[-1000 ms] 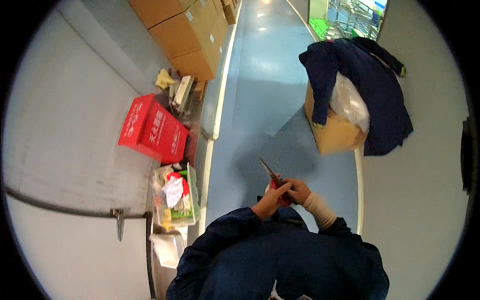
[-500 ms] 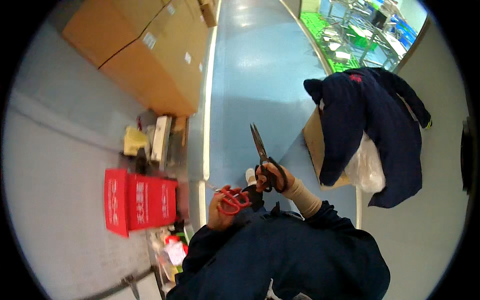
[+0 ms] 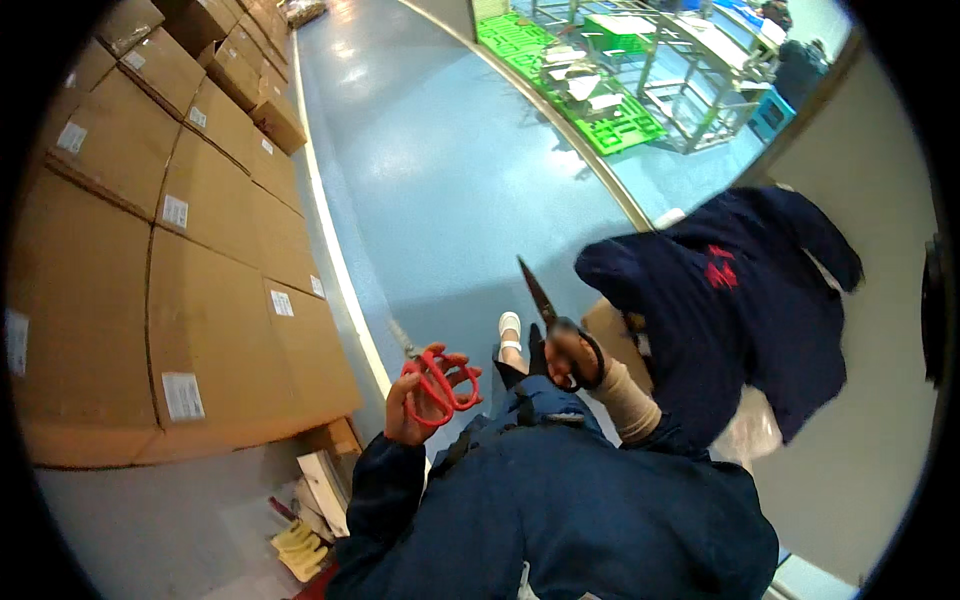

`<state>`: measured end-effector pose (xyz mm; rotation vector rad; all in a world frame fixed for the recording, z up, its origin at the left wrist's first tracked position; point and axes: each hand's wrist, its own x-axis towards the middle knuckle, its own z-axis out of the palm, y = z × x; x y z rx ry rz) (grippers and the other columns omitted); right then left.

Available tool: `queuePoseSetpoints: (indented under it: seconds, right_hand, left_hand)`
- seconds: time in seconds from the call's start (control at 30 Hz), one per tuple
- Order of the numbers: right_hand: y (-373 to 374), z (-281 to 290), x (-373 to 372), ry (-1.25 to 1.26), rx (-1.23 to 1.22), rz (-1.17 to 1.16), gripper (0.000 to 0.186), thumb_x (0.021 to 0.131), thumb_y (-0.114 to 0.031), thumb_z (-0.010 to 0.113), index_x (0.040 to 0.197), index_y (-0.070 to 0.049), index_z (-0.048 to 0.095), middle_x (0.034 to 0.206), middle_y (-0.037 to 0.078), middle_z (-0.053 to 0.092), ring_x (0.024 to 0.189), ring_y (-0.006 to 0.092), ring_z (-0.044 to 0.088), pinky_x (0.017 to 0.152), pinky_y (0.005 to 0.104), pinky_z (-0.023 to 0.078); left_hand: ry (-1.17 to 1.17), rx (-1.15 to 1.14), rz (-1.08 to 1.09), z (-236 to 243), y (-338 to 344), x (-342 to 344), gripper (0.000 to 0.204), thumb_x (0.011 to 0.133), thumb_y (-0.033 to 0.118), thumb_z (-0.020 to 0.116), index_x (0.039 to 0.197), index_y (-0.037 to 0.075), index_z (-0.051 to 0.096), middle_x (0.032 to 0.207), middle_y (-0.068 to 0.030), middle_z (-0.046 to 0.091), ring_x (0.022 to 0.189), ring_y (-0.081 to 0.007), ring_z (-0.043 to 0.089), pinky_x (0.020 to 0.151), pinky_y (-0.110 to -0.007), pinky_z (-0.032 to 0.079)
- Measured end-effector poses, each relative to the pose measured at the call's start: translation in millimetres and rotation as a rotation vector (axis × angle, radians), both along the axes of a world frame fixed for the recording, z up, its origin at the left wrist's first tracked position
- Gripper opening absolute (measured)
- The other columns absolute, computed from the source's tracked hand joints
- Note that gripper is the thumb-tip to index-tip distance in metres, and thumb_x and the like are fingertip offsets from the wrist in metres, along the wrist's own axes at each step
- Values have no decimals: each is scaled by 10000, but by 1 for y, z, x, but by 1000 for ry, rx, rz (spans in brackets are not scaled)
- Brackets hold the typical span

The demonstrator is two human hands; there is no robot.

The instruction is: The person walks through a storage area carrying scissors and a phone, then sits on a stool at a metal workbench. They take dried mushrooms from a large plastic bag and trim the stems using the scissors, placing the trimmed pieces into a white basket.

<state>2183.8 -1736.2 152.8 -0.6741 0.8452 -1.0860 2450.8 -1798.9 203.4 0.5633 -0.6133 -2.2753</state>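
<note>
Stacked cardboard boxes with white labels fill the left of the frame, running into the upper left corner. Below them, at lower left, a yellow item lies just beside a pale bar; I cannot tell what either is. A blue floor stretches up through the middle of the frame.

Left of the lower centre, the left hand is turned palm up, its fingers loosely curled around the handles of the red-handled scissors, whose blurred blades point to the upper left. A white shoe shows between the hands. Just right of it, the black scissors also point up and left, their handles gripped in the bent fingers of the right hand, partly blurred. A beige wrap covers that wrist.

Green pallets and metal frames stand at upper right. Below them, a navy jacket with red marks drapes over a cardboard carton and clear plastic.
</note>
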Motion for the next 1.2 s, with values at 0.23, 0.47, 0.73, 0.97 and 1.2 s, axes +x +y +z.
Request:
queuePoseSetpoints:
  seconds: [0.23,0.47,0.73,0.97,1.2]
  right_hand:
    - [-249,-16,-36,20,-85,74,424,879,-427,429,969,-19,504,798,68,565,865,193,571,814,352,439]
    - [-508,-1,-44,272,-48,163,315,811,-329,586,730,-29,535,548,31,513,471,113,505,432,244,419]
    - [-770,-45,-100,219,-19,39,443,894,-448,385,719,-60,505,676,59,516,667,192,549,612,335,457]
    - [-923,-21,-163,183,78,-252,463,876,-474,379,728,-47,479,524,46,472,452,173,486,426,279,379]
    - [-1134,-9,-230,84,-3,-159,548,881,-545,276,683,-64,450,463,-10,333,397,147,412,388,244,336]
  left_hand:
    - [68,-15,-76,2,-213,-35,626,761,381,551,1269,96,323,1182,-173,443,1121,-389,421,853,-531,430]
    - [48,84,146,-6,-399,-16,606,758,356,584,1248,81,358,1168,-184,457,1093,-401,448,892,-518,394]
    - [2,68,453,-43,-659,21,507,787,343,562,1191,66,430,1119,-195,499,1067,-402,458,883,-539,396]
    - [38,6,37,3,-942,-86,528,774,282,555,1231,88,378,1168,-188,469,1101,-376,448,879,-520,417]
    - [0,-12,56,-14,-1163,-167,587,759,322,572,1247,71,361,1154,-194,473,1088,-396,450,884,-527,405]
